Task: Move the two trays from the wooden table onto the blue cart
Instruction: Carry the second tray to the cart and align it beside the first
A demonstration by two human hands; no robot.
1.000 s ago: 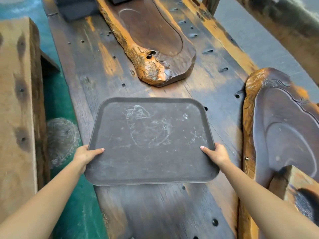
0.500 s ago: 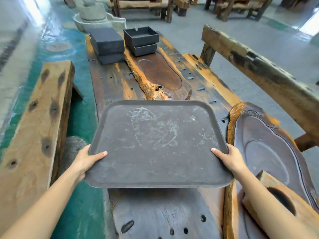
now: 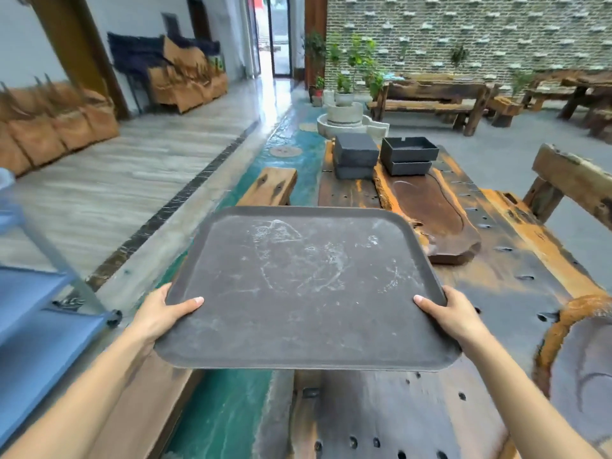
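Note:
I hold a flat dark grey tray point(image 3: 308, 289) with whitish scuff marks, level in the air above the near left part of the wooden table point(image 3: 516, 286). My left hand point(image 3: 162, 314) grips its near left edge, thumb on top. My right hand point(image 3: 453, 314) grips its near right edge the same way. The blue cart point(image 3: 29, 326) stands at the left edge of the view, its flat blue shelves and a metal post showing. I can see no second flat tray.
A wooden bench point(image 3: 265, 188) runs along the table's left side over a green floor strip. On the table lie two carved wooden tea boards point(image 3: 433, 207) and, at the far end, stacked dark square boxes point(image 3: 354, 154). A high-backed bench point(image 3: 573, 180) stands at right.
The tray has risen off the table and shifted left while my view lifted from the tabletop to the room. The blue cart has come into sight at left.

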